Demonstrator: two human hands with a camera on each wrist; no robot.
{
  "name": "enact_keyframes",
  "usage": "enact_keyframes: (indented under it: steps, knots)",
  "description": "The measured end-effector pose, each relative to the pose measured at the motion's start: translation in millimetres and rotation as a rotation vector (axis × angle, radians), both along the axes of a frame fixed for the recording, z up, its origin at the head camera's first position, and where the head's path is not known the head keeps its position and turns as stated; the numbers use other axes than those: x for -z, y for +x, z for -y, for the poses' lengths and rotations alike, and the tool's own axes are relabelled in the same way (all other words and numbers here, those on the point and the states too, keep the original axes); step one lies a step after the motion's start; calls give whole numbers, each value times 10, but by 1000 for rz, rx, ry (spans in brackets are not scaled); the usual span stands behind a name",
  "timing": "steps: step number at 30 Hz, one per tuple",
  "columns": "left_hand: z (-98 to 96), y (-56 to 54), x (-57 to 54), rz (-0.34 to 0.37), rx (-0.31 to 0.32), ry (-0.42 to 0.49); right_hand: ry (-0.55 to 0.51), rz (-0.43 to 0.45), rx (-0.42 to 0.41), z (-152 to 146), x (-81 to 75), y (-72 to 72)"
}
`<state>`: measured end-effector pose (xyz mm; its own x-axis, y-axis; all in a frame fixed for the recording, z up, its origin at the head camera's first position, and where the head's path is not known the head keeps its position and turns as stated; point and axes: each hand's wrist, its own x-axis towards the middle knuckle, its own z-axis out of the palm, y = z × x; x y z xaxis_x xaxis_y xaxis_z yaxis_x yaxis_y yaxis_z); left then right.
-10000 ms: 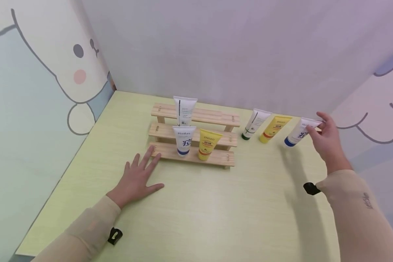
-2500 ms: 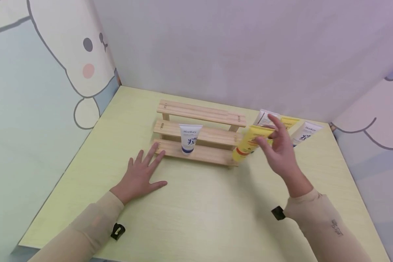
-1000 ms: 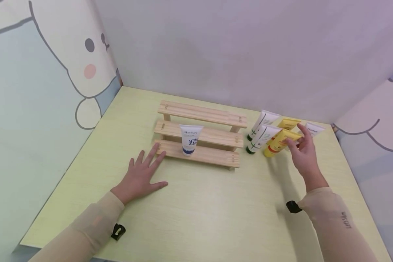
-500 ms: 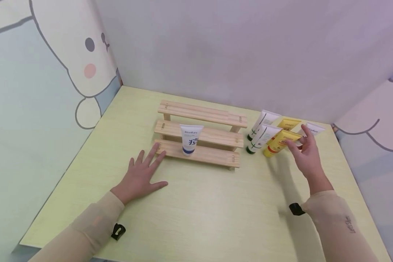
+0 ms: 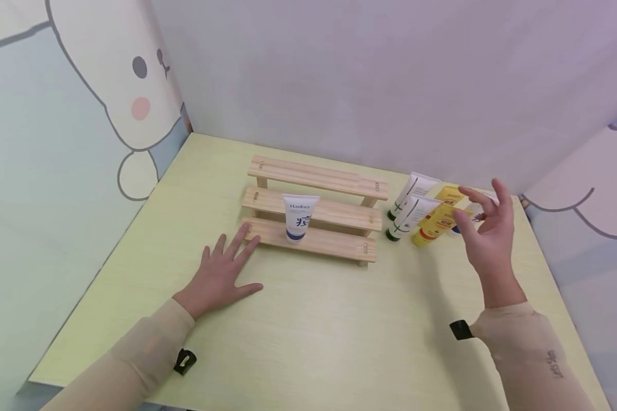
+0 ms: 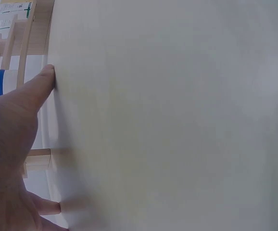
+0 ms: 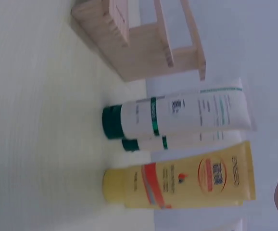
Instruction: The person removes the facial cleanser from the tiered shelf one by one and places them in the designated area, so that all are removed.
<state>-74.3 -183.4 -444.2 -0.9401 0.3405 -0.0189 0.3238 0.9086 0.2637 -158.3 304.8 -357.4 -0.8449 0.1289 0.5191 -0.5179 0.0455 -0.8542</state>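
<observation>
My left hand (image 5: 218,279) lies spread on the table, its fingertips touching the left end of a three-step wooden rack (image 5: 334,244). A white tube with a blue cap (image 5: 299,218) stands on the lowest step. To the right, my right hand (image 5: 488,240) is raised with parted fingers beside a yellow tube (image 5: 436,225), holding nothing. That yellow tube stands on its cap, shown whole in the right wrist view. Left of it is a white tube with a green cap (image 5: 411,218). Another blue-capped tube (image 5: 477,214) is mostly hidden behind the right hand.
Behind the front pair stand a second green-capped white tube (image 5: 415,187) and a second yellow tube (image 5: 449,194), partly covered. A pale wall (image 5: 339,85) rises at the table's back edge. Walls with cartoon drawings close in both sides of the table (image 5: 308,331).
A green-capped tube and a yellow tube went from the rack to the right-hand group. Just now my right hand let go of the yellow tube and drew back. My left hand stayed still.
</observation>
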Motion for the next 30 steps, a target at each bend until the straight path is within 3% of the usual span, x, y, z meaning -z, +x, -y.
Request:
enact_keyframes:
  steps: [4,9,14,17,22,30]
  knots:
    - [-2,-3,14,4,3,2,46,-96,-125,314,-95,2]
    - [-4,5,2,4,2,5,192,-137,-199,756,-88,54]
    - [1,6,-29,0,1,5,379,-14,-229,1228,36,108]
    - [1,2,-28,-6,4,0,430,95,-253,1482,82,95]
    - [5,5,-6,-12,6,-3,411,189,-318,1815,107,16]
    - [16,-4,17,-16,6,-8,346,258,-370,2138,91,-41]
